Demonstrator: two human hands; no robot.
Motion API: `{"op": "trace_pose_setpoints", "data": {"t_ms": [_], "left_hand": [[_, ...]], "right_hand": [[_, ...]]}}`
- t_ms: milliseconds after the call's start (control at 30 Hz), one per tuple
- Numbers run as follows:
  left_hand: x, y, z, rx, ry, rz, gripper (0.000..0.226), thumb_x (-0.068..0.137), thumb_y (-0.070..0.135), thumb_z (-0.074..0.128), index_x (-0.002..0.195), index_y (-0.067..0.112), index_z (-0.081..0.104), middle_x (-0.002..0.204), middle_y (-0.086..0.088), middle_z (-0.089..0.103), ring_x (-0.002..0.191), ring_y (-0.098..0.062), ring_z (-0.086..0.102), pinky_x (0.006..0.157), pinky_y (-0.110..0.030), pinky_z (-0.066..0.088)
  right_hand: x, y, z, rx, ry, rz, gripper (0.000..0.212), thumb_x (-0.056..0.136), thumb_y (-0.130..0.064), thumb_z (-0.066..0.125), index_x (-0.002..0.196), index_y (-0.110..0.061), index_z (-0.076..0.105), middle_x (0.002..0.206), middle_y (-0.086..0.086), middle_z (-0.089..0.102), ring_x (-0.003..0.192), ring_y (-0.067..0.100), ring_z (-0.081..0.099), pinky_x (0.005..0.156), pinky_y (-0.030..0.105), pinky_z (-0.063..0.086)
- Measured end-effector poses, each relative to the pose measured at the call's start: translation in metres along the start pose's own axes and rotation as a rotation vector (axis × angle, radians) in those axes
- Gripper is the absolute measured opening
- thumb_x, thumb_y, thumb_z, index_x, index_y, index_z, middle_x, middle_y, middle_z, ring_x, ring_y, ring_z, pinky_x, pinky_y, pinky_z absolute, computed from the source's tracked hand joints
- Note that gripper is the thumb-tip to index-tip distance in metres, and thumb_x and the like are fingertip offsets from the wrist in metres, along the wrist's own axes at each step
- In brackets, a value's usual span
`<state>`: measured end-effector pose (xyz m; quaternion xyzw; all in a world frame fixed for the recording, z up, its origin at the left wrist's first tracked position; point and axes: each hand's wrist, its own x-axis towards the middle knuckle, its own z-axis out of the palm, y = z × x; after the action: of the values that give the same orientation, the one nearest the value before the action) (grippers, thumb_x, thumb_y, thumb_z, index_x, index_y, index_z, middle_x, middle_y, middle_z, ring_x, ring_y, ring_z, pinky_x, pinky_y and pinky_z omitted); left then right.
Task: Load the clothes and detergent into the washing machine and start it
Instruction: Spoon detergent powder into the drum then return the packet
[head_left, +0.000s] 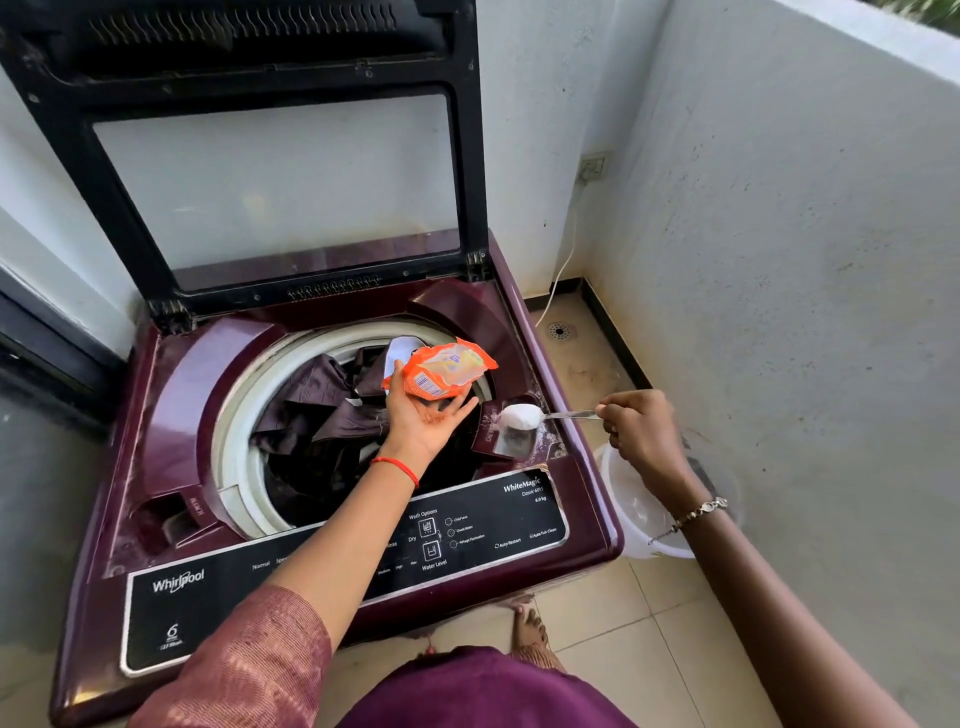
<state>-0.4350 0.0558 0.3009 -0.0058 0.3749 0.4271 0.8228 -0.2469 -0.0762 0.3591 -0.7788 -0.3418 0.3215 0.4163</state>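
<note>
I look down on a floor (649, 623) of beige tiles, stained brown toward the corner at 1 o'clock. A maroon washing machine (176, 395) stands on it and fills the view from 9 o'clock to the centre. At 3 o'clock a white plastic bucket (639, 514) sits on the tiles between the machine and the wall. A round drain (559, 331) is set in the floor at 1 o'clock, and a white cable (563, 270) drops toward the tiles near it. A bare foot (530, 623) stands at 6 o'clock, just beside the machine's front.
</note>
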Motion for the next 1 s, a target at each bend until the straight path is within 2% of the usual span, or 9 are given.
{"op": "trace_pose_setpoints", "data": {"t_ms": [133,233,300,367,467,567,767,900,1000], "left_hand": [[0.001,0.000,0.000,0.002,0.005,-0.004,0.067,0.089,0.054,0.045,0.139,0.009,0.039,0.142,-0.019,0.041,0.128,-0.041,0.042,0.104,-0.056,0.032],[-0.001,-0.001,0.001,0.000,0.000,-0.006,0.066,0.090,0.054,0.044,0.139,0.009,0.039,0.143,-0.019,0.041,0.130,-0.041,0.040,0.106,-0.055,0.030],[-0.002,-0.002,0.001,-0.003,-0.006,-0.008,0.065,0.090,0.054,0.043,0.138,0.009,0.039,0.143,-0.019,0.040,0.130,-0.041,0.040,0.107,-0.055,0.029],[-0.004,-0.001,0.001,-0.005,-0.010,-0.010,0.065,0.090,0.054,0.043,0.138,0.010,0.039,0.143,-0.019,0.041,0.130,-0.040,0.040,0.107,-0.055,0.029],[-0.005,0.000,0.001,-0.010,-0.017,-0.009,0.065,0.090,0.054,0.043,0.138,0.010,0.039,0.143,-0.018,0.041,0.130,-0.040,0.041,0.107,-0.055,0.029],[-0.006,0.001,0.001,-0.017,-0.020,-0.004,0.065,0.090,0.053,0.044,0.138,0.010,0.039,0.143,-0.018,0.041,0.129,-0.040,0.041,0.108,-0.055,0.029],[-0.009,0.003,0.000,-0.025,-0.011,0.008,0.067,0.090,0.054,0.044,0.139,0.009,0.037,0.143,-0.020,0.039,0.128,-0.040,0.042,0.106,-0.055,0.030],[-0.010,0.006,0.001,-0.036,-0.011,0.018,0.064,0.090,0.054,0.045,0.137,0.010,0.040,0.142,-0.019,0.041,0.128,-0.040,0.042,0.106,-0.055,0.030],[-0.012,0.007,0.005,-0.043,-0.007,0.023,0.062,0.091,0.053,0.044,0.136,0.011,0.041,0.142,-0.018,0.042,0.128,-0.041,0.042,0.106,-0.056,0.030]], "right_hand": [[-0.004,-0.009,0.010,-0.287,0.015,-0.157,0.023,0.084,0.002,0.048,0.073,0.011,0.066,0.061,0.016,0.060,0.050,0.021,0.044,0.048,0.028,0.034],[-0.002,-0.009,0.018,-0.430,0.034,-0.266,0.023,0.081,0.001,0.046,0.071,0.011,0.063,0.067,0.027,0.064,0.061,0.040,0.055,0.056,0.039,0.046],[-0.002,-0.009,0.024,-0.525,0.022,-0.326,0.022,0.080,0.000,0.044,0.068,0.008,0.060,0.064,0.026,0.062,0.061,0.042,0.054,0.057,0.043,0.048],[-0.006,-0.013,0.029,-0.630,0.001,-0.427,0.019,0.079,0.002,0.046,0.063,0.006,0.054,0.060,0.022,0.058,0.055,0.039,0.051,0.052,0.042,0.044],[-0.018,-0.019,0.033,-0.789,-0.026,-0.705,0.024,0.063,0.013,0.061,0.053,-0.003,0.046,0.049,0.008,0.044,0.037,0.027,0.039,0.041,0.026,0.027],[-0.026,-0.023,0.031,-0.920,-0.086,-0.809,0.026,0.050,0.013,0.068,0.055,-0.004,0.049,0.049,0.008,0.049,0.035,0.025,0.042,0.038,0.021,0.022],[-0.012,-0.045,0.009,-0.638,0.089,-0.748,0.016,0.076,0.000,0.050,0.061,0.000,0.057,0.054,0.012,0.056,0.043,0.031,0.049,0.040,0.037,0.045],[-0.017,-0.074,-0.014,-0.319,0.244,-0.749,0.011,0.080,0.007,0.060,0.075,0.004,0.070,0.058,0.012,0.063,0.045,0.022,0.052,0.047,0.016,0.035],[-0.019,-0.086,-0.012,-0.269,0.225,-0.851,0.010,0.081,0.004,0.060,0.080,0.003,0.070,0.060,0.005,0.061,0.045,0.014,0.047,0.047,0.005,0.034]]}}
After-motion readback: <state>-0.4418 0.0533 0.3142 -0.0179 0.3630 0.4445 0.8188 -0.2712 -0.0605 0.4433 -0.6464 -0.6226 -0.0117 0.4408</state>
